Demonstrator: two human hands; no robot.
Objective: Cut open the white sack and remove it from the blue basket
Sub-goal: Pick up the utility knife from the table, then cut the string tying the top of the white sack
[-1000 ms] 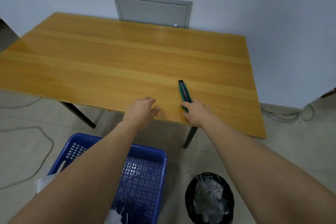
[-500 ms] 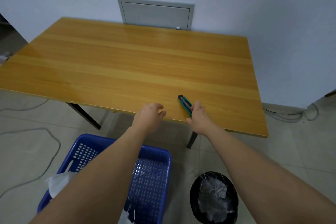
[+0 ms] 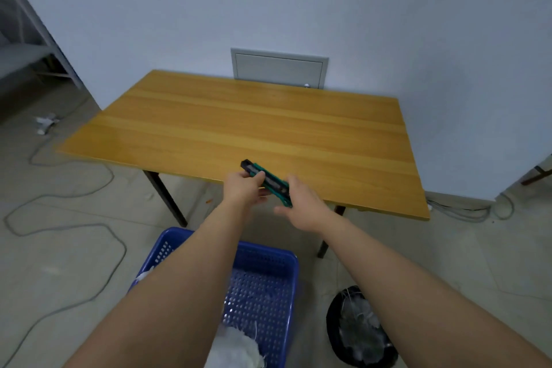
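Note:
A green and black utility knife (image 3: 266, 182) is lifted off the wooden table (image 3: 239, 128), held above its near edge. My left hand (image 3: 243, 190) grips its black front end and my right hand (image 3: 301, 203) holds its rear end. Below my arms, the blue perforated basket (image 3: 265, 281) stands on the floor. Bits of the white sack (image 3: 236, 349) show inside it at the bottom of the view and beside my left forearm; my arms hide most of the sack.
A black waste bin (image 3: 360, 329) with white scraps stands right of the basket. Grey cables (image 3: 59, 227) snake over the floor at left, more cables (image 3: 466, 212) lie by the wall at right. A grey wall panel (image 3: 279, 69) sits behind the table.
The knife has left the tabletop and is now held in both hands. My left hand moved right onto its front end. My head pulled back, showing more room.

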